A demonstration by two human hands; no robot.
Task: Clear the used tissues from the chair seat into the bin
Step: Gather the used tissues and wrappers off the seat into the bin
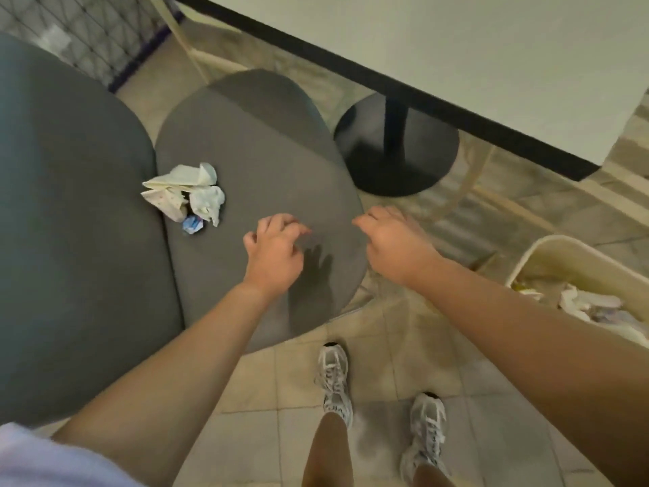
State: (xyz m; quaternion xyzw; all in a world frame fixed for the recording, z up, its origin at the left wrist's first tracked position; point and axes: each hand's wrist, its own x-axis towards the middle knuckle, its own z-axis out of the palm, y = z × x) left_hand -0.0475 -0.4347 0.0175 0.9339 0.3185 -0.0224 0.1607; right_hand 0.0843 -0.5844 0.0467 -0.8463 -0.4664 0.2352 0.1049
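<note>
Several crumpled white tissues and a small blue-and-white wrapper lie in a heap on the grey chair seat, close to the backrest. My left hand hovers over the seat to the right of the heap, fingers loosely curled, holding nothing. My right hand hangs just past the seat's right edge, also loosely curled around nothing. The cream bin stands on the floor at the right, with rubbish inside it.
The chair's grey backrest fills the left. A white table with a black pedestal base stands beyond the seat. My two feet in white trainers are on the tiled floor below.
</note>
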